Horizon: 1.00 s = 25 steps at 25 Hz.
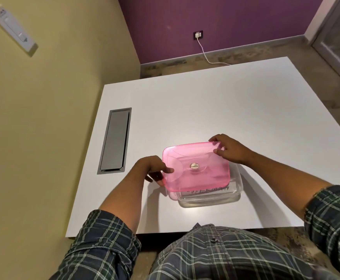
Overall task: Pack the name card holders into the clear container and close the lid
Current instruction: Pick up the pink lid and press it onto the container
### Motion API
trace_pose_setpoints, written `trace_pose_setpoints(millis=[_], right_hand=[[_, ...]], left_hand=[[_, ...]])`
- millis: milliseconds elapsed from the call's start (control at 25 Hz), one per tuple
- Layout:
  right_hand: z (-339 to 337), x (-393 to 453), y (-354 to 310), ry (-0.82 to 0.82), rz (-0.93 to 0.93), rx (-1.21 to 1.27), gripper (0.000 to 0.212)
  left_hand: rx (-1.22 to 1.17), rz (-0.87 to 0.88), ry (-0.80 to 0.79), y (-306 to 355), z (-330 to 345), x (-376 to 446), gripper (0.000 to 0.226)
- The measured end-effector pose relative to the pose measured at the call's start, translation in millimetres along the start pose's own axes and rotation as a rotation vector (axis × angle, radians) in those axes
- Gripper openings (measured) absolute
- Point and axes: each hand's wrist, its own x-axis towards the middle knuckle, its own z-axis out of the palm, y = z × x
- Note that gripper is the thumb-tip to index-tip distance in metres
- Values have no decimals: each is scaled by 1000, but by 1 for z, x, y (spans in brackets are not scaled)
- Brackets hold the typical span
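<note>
A translucent pink lid [197,166] with a small round sticker at its middle hovers tilted over a clear container [233,196] on the white table [205,110]. The lid sits shifted to the far left of the container, so the container's near and right rim shows. Through the clear wall I see a name card holder [209,191] with dark handwritten letters lying inside. My left hand [153,168] grips the lid's left edge, thumb on top. My right hand [228,148] pinches the lid's far right corner.
A grey cable hatch [115,140] is set into the table at the left. The table's near edge [185,232] runs just before my body. A white cable [205,55] runs from a wall socket down to the floor behind the table.
</note>
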Motion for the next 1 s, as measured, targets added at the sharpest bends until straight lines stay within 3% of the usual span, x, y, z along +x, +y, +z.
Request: trace_pose_setpoints(millis=[280, 520, 680, 880, 1000], right_hand=[[-2, -2, 8, 48, 60, -126, 24], [-2, -12, 11, 35, 104, -256, 34], [-4, -16, 11, 10, 95, -470, 41], [-9, -14, 19, -61, 146, -336, 38], [-22, -7, 24, -126, 137, -243, 31]], left_hand=[[-72, -33, -85, 14, 15, 7, 56], [1, -30, -119, 17, 24, 13, 38], [47, 0, -120, 18, 25, 12, 27], [109, 9, -167, 15, 24, 12, 18], [139, 59, -151, 14, 26, 9, 26]])
